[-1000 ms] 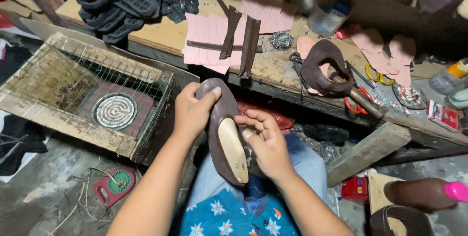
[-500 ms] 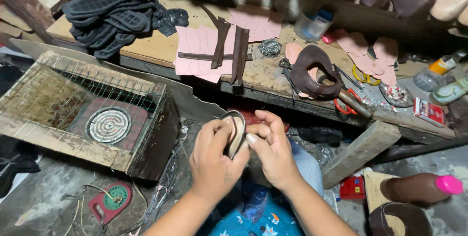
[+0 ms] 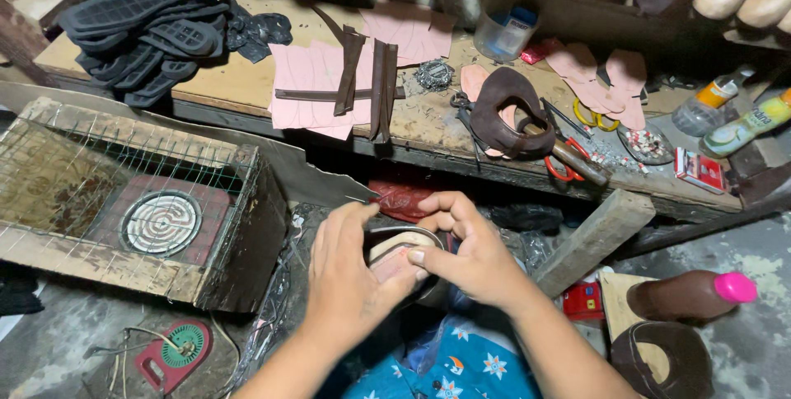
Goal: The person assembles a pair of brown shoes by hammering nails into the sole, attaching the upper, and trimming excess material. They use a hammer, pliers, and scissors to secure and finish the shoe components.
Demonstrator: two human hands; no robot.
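Both hands' fingers (image 3: 428, 257) clamp shoe (image 3: 401, 255); heater box (image 3: 156, 222) left, workbench (image 3: 239, 86) ahead.

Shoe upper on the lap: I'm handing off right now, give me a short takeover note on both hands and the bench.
Left hand cups the brown shoe upper from its side. Right hand grips the other side, thumb pressing the pale insole.
Another brown upper lies on the workbench, red-handled pliers beside it.
Black soles are piled at the bench's far left; the wire-caged heater coil sits left of the hands.
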